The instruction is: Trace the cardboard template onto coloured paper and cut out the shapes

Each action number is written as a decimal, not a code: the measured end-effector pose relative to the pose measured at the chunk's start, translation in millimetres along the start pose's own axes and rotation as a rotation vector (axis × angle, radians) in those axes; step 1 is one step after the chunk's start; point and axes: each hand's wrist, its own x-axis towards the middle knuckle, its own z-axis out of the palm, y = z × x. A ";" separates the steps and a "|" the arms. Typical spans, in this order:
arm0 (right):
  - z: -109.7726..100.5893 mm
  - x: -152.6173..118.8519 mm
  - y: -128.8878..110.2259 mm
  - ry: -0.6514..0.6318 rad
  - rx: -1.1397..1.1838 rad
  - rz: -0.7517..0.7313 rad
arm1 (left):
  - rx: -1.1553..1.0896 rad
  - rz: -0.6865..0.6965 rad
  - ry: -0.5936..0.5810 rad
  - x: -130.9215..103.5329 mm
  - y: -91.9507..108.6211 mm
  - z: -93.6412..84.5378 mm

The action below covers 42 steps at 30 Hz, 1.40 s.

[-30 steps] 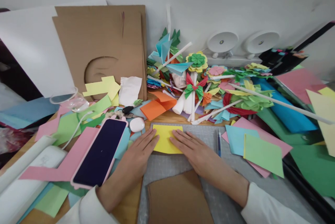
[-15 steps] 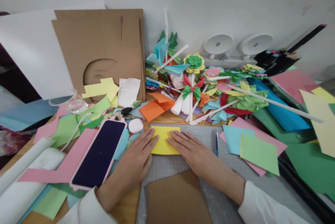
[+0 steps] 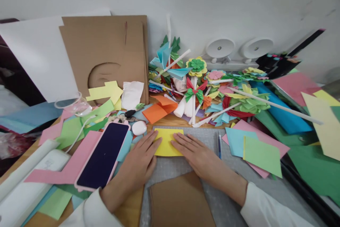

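A yellow sheet of paper (image 3: 169,144), apparently folded, lies flat on the grey cutting mat (image 3: 166,169). My left hand (image 3: 142,154) rests on its left edge with fingers stretched out. On the right edge lies my right hand (image 3: 195,152), also flat, its fingers extended. Neither hand grips anything; both press against the paper from above. Part of each side edge is hidden under the fingers. Nearer to me, a piece of brown cardboard (image 3: 180,202) sits on the mat. A blue pen (image 3: 219,145) lies just right of my right hand.
A phone (image 3: 103,156) and a white power strip (image 3: 34,181) lie left among paper scraps. Paper flowers (image 3: 197,65) on white sticks crowd the back. Cardboard sheets (image 3: 127,53) lean on the wall. Green and blue paper pieces (image 3: 261,154) lie right.
The view has tilted very slightly, so the background sits a little lower. Both hands stay flat on the yellow paper, with almost no movement.
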 end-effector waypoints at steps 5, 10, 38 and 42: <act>-10.3 0.6 -5.2 0.131 0.028 0.011 | 0.084 0.147 0.090 2.3 4.7 -6.1; -34.6 -6.7 -15.6 0.326 0.229 -0.146 | -0.039 0.120 0.277 0.1 2.7 -11.2; 19.2 15.6 -9.8 0.282 0.030 -0.006 | -0.140 -0.002 0.135 -10.4 -17.7 18.2; 17.7 14.5 -7.7 0.284 0.006 0.030 | -0.121 0.024 0.073 -8.1 -17.8 16.8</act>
